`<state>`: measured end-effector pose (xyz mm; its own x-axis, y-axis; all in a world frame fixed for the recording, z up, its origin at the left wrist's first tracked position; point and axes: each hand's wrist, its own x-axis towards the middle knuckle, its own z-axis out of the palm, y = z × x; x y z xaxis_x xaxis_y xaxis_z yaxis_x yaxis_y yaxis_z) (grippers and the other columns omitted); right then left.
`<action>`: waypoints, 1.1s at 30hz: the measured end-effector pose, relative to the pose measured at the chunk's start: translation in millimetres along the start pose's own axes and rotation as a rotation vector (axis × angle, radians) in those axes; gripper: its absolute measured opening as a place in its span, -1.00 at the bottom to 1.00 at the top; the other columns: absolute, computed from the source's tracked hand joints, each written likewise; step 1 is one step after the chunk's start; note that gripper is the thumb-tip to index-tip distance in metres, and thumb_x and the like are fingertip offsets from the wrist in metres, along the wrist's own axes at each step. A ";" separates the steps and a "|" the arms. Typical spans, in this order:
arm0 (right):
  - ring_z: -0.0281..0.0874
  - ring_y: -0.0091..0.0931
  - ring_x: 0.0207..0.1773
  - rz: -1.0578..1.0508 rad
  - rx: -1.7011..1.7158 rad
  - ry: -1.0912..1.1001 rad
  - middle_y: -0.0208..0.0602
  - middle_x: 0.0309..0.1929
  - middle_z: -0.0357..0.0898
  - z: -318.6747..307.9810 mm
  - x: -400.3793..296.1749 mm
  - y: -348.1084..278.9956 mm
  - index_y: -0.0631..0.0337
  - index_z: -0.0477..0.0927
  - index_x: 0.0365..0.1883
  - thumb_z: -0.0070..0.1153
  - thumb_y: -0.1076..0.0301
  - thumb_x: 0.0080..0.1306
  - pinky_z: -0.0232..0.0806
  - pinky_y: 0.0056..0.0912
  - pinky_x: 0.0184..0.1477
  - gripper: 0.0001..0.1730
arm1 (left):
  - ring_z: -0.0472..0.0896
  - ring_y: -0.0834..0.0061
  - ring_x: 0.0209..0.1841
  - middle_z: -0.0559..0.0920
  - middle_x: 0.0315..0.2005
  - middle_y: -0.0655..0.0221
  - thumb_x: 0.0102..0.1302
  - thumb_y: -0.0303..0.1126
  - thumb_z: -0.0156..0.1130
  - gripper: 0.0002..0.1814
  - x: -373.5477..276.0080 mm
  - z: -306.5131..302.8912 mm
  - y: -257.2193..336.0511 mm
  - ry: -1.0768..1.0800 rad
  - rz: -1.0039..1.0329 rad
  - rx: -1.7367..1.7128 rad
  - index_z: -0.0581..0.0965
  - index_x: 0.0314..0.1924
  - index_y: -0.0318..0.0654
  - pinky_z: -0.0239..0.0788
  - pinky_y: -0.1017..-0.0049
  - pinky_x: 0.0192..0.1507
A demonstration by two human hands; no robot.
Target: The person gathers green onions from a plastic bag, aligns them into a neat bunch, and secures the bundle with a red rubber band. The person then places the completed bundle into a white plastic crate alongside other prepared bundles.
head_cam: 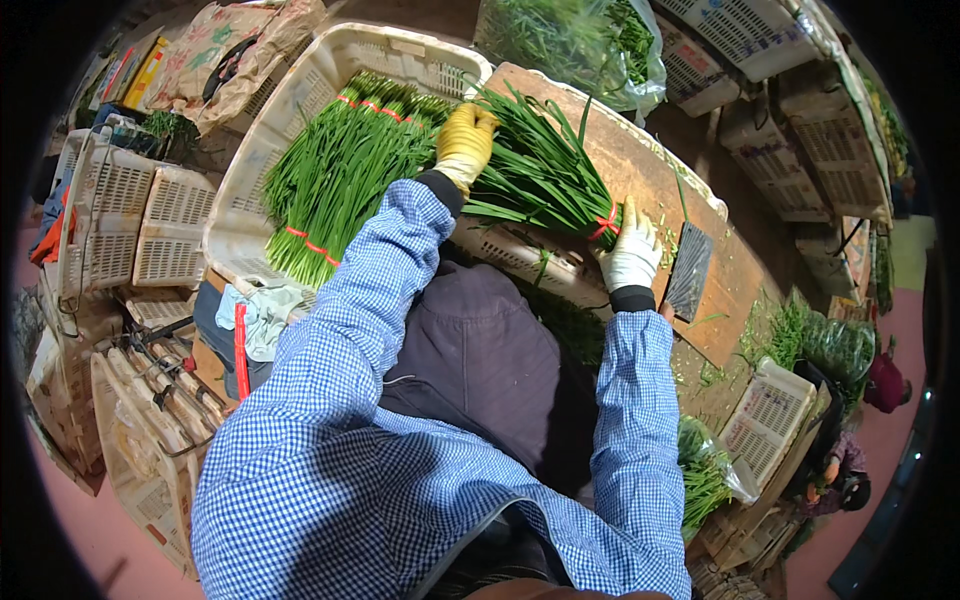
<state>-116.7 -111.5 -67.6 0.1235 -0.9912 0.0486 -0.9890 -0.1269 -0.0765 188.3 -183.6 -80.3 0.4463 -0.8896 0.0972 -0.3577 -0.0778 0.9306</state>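
A bunch of garlic chives point(551, 169) lies at a slant over the edge of a wooden board point(630, 142). A red tie point(606, 222) binds it near the stem end. My right hand point(634, 247), in a pale glove, grips the stem end beside this tie. At the leafy end, my left hand point(466, 142), in a yellow-stained glove, is curled on the leaves; its fingertips are partly hidden. Left of it, a white plastic crate point(247, 176) holds several chive bunches point(352, 172) side by side, with red ties at both ends.
A dark cleaver blade point(690, 271) lies on the board by my right wrist, among green trimmings. Beyond the board stands a clear plastic bag of greens point(577, 45). Crates point(817, 135) are stacked at right and left. A pale cloth point(259, 319) hangs near my left elbow. Another person point(844, 472) is at far right.
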 end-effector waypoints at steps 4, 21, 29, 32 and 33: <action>0.21 -0.17 0.43 0.001 0.009 0.017 -0.12 0.33 0.32 0.5 2.3 1.3 -0.01 0.12 0.50 0.57 0.05 -0.14 0.06 0.15 0.38 0.25 | 0.58 0.17 -0.20 0.63 -0.30 0.31 0.15 -0.44 0.24 -0.94 -12.7 -35.7 29.7 0.168 0.675 0.382 0.62 -0.35 -0.11 0.37 0.21 -0.09; 0.16 -0.19 0.46 -0.007 0.017 -0.001 -0.14 0.35 0.30 -4.4 0.8 -3.3 -0.01 0.10 0.50 0.55 0.06 -0.12 0.02 0.17 0.40 0.24 | 0.56 0.18 0.01 0.63 -0.17 0.26 0.22 -0.03 0.31 -0.64 -31.6 -7.4 60.7 -0.418 0.514 0.919 0.67 -0.12 -0.08 0.30 0.19 0.09; 0.15 -0.21 0.48 0.006 -0.003 -0.019 -0.16 0.36 0.29 -9.4 -0.2 -7.2 0.00 0.12 0.49 0.54 0.06 -0.10 0.02 0.17 0.39 0.22 | 0.57 0.18 -0.01 0.66 -0.20 0.26 0.17 -0.19 0.29 -0.76 -28.5 13.7 44.1 -0.392 0.467 0.877 0.66 -0.23 -0.15 0.32 0.21 0.06; 0.14 -0.22 0.48 0.013 -0.007 -0.033 -0.18 0.37 0.29 -10.0 0.4 -7.3 0.00 0.12 0.49 0.54 0.05 -0.10 0.02 0.16 0.40 0.22 | 0.61 0.14 -0.08 0.68 -0.21 0.19 0.16 -0.24 0.25 -0.77 -29.7 23.1 33.5 -0.316 0.412 0.821 0.64 -0.24 -0.18 0.40 0.20 0.01; 0.14 -0.23 0.48 0.013 -0.005 -0.028 -0.19 0.37 0.28 -9.3 0.0 -6.0 0.00 0.12 0.49 0.54 0.05 -0.10 0.02 0.16 0.40 0.22 | 0.62 0.12 -0.09 0.68 -0.21 0.17 0.16 -0.24 0.24 -0.77 -29.1 25.9 33.8 -0.302 0.364 0.789 0.64 -0.24 -0.19 0.41 0.20 0.00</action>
<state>-111.5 -110.4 -57.9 0.1129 -0.9934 0.0194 -0.9908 -0.1141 -0.0723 141.9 -172.0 -60.8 0.0029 -0.9906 0.1369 -0.9397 0.0441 0.3391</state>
